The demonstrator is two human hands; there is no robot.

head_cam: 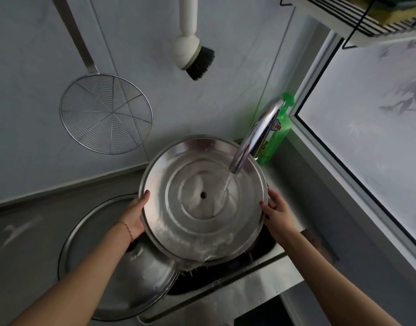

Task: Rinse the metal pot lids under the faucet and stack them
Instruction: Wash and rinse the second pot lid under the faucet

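A large round metal pot lid point(178, 222) is held underside up over the sink, tilted toward me. My left hand point(136, 215) grips its left rim and my right hand point(276, 214) grips its right rim. Water runs from the chrome faucet point(254, 137) onto the lid right of its centre hole and spills off the near edge. A second large metal lid point(89, 234) lies flat on the counter at the lower left, partly under the held one and my left forearm.
The steel sink point(228, 300) has its front rim near me. A green detergent bottle point(278, 135) stands behind the faucet. A wire skimmer point(106, 114) and a white brush point(192, 55) hang on the wall. A window frame point(343, 170) runs along the right.
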